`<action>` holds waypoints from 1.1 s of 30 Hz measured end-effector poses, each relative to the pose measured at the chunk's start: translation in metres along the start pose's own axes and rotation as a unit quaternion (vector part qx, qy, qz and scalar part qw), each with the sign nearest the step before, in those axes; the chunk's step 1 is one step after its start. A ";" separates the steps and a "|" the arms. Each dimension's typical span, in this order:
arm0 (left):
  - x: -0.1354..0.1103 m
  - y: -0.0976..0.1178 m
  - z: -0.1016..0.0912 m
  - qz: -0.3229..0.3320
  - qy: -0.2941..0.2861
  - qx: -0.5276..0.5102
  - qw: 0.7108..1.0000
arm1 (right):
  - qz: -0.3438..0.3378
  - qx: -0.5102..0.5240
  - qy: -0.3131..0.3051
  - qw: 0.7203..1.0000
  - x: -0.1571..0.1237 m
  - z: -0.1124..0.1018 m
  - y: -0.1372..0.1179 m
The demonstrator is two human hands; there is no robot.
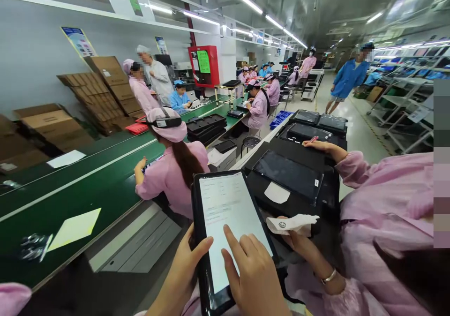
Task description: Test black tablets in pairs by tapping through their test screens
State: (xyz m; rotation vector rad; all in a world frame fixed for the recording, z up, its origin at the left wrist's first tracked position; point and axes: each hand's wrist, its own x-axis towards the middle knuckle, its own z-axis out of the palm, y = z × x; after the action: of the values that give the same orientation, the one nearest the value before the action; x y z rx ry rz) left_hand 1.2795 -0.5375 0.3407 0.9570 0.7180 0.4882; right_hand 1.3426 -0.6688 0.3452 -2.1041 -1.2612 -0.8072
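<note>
A tablet (230, 196) with a black frame and a lit white screen is tilted up in front of me. Its left edge is gripped by my left hand (184, 259), the thumb lying over the frame. Over the lower part of the screen hovers or rests my right hand (255, 269), index finger stretched out and the other fingers apart, holding nothing. Lines of small text fill the upper screen, too small to read. Whether the fingertip touches the glass I cannot tell.
To my right a co-worker's hand holds a white cloth (293, 224) over black trays (242, 161) bearing a dark screen panel (288, 175). Ahead on the left, another person in pink sits at a green conveyor (116, 180). A yellowish sheet (75, 229) lies on it.
</note>
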 end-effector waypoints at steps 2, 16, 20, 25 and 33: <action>-0.001 -0.005 0.000 -0.006 0.002 -0.011 1.000 | -0.002 0.013 -0.006 1.000 0.000 -0.001 0.005; 0.007 -0.014 -0.010 -0.033 0.006 0.020 0.999 | 0.041 0.075 -0.056 0.995 -0.009 -0.008 0.010; 0.002 -0.015 -0.011 -0.036 -0.006 0.016 0.999 | 0.042 0.081 -0.046 0.995 -0.013 -0.013 0.009; -0.008 -0.018 -0.007 -0.023 0.033 0.001 0.999 | 0.048 0.103 -0.052 0.992 -0.021 -0.010 0.011; -0.001 -0.015 -0.031 -0.059 0.026 0.058 0.996 | 0.068 0.137 -0.034 0.988 -0.017 -0.017 0.004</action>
State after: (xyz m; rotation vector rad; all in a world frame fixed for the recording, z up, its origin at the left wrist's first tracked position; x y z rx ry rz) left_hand 1.2567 -0.5281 0.3164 1.0054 0.8528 0.3719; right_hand 1.3363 -0.6924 0.3436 -1.9826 -1.1757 -0.4771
